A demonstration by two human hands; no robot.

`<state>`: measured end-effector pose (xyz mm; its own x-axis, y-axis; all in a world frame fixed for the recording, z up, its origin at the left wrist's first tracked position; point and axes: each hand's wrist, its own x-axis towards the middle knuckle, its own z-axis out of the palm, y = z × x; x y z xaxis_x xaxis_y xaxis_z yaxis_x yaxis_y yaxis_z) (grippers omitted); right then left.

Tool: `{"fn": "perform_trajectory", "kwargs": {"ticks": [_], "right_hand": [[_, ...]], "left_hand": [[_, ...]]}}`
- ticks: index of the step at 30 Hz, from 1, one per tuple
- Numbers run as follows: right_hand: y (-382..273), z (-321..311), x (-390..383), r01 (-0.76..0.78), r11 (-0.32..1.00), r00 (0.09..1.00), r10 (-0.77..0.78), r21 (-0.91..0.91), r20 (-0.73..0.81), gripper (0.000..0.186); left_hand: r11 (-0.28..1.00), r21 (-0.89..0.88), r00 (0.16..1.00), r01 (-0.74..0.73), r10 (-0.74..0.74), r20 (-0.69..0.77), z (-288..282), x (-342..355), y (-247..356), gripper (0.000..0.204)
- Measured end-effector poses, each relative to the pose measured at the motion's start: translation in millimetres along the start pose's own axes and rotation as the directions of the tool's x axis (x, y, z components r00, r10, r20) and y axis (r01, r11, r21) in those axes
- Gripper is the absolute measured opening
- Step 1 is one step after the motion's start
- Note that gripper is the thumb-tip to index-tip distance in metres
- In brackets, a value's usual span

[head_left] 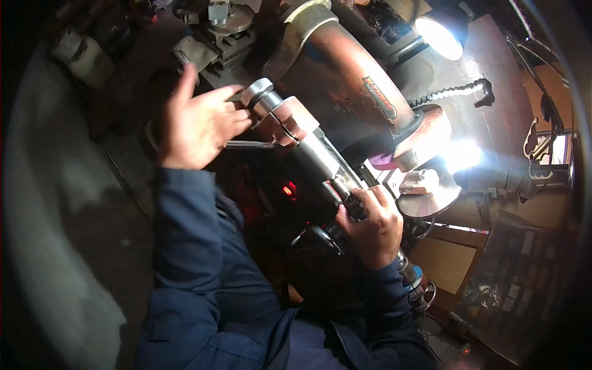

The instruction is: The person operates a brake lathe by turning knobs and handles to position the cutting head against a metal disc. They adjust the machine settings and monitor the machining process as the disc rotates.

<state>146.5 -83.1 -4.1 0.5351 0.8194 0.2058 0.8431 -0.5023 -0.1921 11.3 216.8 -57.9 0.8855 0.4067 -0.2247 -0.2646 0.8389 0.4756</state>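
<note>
Holding cylinder [318,155]: right grip [376,225] | left grip [206,120]: near cap rim [256,91] | floor [68,234]: leftward

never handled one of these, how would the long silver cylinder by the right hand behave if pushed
The silver cylinder would probably feel stiff and heavy, as it looks metallic. Its smooth, shiny surface may be slippery. Rolling seems unlikely, since a split collar appears to encircle it.

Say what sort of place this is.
Likely a machine or grinding workshop: a bulky, worn machine housing, a steel cylinder held in a split clamp collar, and a segmented flexible hose beside it. The exact trade isn't certain.
</note>
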Motion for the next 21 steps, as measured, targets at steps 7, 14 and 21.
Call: {"fn": "perform_trajectory", "kwargs": {"ticks": [7,14,21], "right_hand": [[-1,-5,-3,-0.014,1.0,1.0,0.014,-0.006,0.003,0.049],[16,-45,-58,0.013,0.951,0.956,0.078,0.308,-0.282,0.053],[131,-123,-215,-0.524,0.834,0.726,0.543,0.171,-0.423,0.032]], "left_hand": [[0.55,0.651,0.822,-0.523,0.528,0.213,-24,35,-8,0.063],[0.142,0.861,0.847,-0.487,0.315,0.428,-10,75,-14,0.027],[-0.322,0.947,0.971,0.003,-0.227,-0.08,17,109,26,0.03]]}}
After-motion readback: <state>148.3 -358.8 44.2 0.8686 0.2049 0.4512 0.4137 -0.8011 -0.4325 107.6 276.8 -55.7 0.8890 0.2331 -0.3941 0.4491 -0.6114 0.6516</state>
